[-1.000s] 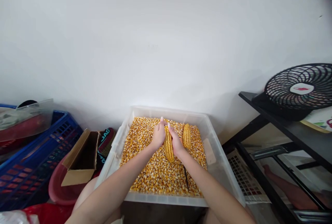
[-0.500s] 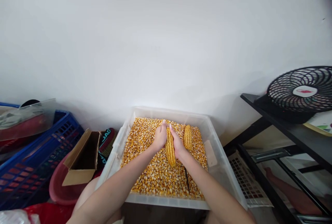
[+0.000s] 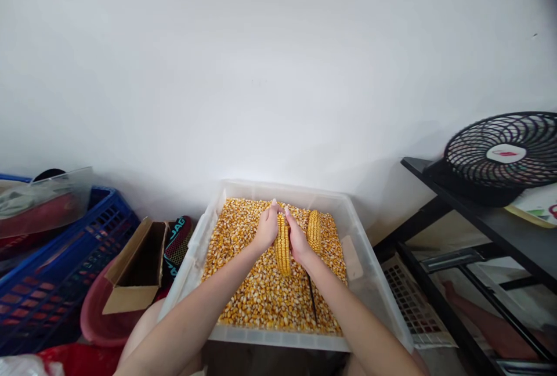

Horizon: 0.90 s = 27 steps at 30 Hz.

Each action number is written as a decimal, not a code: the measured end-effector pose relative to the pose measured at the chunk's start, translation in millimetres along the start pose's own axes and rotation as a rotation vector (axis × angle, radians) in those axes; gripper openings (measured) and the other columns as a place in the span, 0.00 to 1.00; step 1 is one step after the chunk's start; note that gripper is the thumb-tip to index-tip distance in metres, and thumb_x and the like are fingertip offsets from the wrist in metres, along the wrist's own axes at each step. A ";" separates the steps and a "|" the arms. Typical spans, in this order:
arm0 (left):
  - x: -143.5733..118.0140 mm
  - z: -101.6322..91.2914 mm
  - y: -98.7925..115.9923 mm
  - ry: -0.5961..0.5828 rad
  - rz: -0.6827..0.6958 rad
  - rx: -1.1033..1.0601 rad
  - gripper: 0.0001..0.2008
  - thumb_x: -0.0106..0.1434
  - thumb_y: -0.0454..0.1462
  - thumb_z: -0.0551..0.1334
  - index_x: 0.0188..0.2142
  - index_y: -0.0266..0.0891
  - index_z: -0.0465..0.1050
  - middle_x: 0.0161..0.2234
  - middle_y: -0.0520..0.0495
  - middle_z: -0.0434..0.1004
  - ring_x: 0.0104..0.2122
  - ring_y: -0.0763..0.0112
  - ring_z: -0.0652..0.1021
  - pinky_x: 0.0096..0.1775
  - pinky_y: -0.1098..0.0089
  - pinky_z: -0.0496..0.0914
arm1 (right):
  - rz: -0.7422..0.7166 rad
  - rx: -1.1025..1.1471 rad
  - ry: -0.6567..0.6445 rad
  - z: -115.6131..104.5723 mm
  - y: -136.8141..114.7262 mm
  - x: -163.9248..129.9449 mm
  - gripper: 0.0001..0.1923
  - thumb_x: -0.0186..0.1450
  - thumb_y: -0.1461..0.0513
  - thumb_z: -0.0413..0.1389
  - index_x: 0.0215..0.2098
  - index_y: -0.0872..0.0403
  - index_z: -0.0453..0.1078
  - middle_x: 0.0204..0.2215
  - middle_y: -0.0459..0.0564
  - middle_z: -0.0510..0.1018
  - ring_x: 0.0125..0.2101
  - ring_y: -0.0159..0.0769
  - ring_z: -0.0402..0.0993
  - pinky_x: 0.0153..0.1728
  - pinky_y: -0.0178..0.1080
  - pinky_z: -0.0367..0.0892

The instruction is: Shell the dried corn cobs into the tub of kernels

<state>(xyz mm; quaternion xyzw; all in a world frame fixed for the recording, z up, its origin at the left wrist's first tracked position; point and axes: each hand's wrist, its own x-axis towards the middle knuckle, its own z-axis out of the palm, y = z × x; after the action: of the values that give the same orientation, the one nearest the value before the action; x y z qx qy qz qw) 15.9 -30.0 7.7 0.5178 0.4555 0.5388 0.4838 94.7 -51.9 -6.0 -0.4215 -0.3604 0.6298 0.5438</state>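
Both hands wrapped round one corn cob (image 3: 282, 245), held over the middle of the clear plastic tub (image 3: 374, 271) of loose kernels (image 3: 256, 295). Long axis running twelve to six, far tip up at twelve between the fingertips, near end down at six and poking out below the palms, hanging just above the kernel bed. Left hand (image 3: 266, 230) closed on the cob's nine o'clock flank, right hand (image 3: 297, 239) closed on its three o'clock flank, so a two-sided grip, clamped on the upper half, thumbs meeting near the top. Neither hand clearly nearer: level with each other, mirror fashion, the left perhaps a touch higher toward twelve. Lower half of the cob bare of fingers and full of rows. Second cob (image 3: 314, 231) lying on the kernels just past the right hand at two o'clock, roughly parallel, also twelve to six, apart from the held one with the right hand between them. Dark thin strip (image 3: 311, 300) showing among the kernels at five o'clock from the grip, under the right forearm; hard to tell what it is. Outside the tub: cardboard box (image 3: 139, 260) and blue crate (image 3: 65, 271) away at nine o'clock, black fan (image 3: 505, 152) on a black shelf (image 3: 500, 222) out at two to three o'clock, all well apart from the hands.
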 end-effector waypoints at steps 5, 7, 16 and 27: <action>0.5 3.1 -5.9 -0.048 -0.091 -0.064 0.23 0.59 0.53 0.47 0.19 0.39 0.61 0.15 0.52 0.62 0.19 0.71 0.66 0.24 0.71 0.61 | -0.005 0.038 -0.001 2.7 -1.9 -0.2 0.20 0.56 0.49 0.54 0.41 0.52 0.72 0.35 0.47 0.79 0.45 0.42 0.70 0.48 0.43 0.63; 1.2 3.6 -6.6 -0.050 -0.130 -0.112 0.23 0.58 0.54 0.47 0.20 0.39 0.62 0.16 0.52 0.63 0.19 0.70 0.67 0.24 0.70 0.61 | -0.004 0.035 0.010 3.9 -2.5 -0.7 0.20 0.56 0.49 0.53 0.41 0.52 0.72 0.35 0.47 0.79 0.45 0.42 0.70 0.48 0.43 0.63; -0.7 3.8 -0.2 -0.079 -0.066 -0.089 0.24 0.60 0.53 0.46 0.19 0.39 0.63 0.17 0.51 0.66 0.22 0.70 0.68 0.30 0.70 0.64 | -0.156 -0.021 0.019 10.4 -8.3 -5.1 0.20 0.55 0.52 0.55 0.43 0.52 0.72 0.42 0.48 0.76 0.49 0.39 0.66 0.52 0.41 0.59; 0.4 6.3 -9.1 0.013 -0.123 -0.122 0.21 0.60 0.49 0.47 0.20 0.39 0.63 0.18 0.53 0.65 0.22 0.71 0.67 0.28 0.71 0.63 | -0.164 -0.098 0.125 -4.8 10.9 6.3 0.21 0.58 0.48 0.50 0.40 0.51 0.72 0.42 0.46 0.76 0.48 0.37 0.67 0.51 0.40 0.58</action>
<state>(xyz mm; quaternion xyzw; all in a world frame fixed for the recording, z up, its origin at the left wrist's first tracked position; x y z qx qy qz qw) 22.7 -28.6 -1.0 0.4548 0.4561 0.5381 0.5437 94.7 -47.4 -18.6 -0.4553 -0.3896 0.5370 0.5938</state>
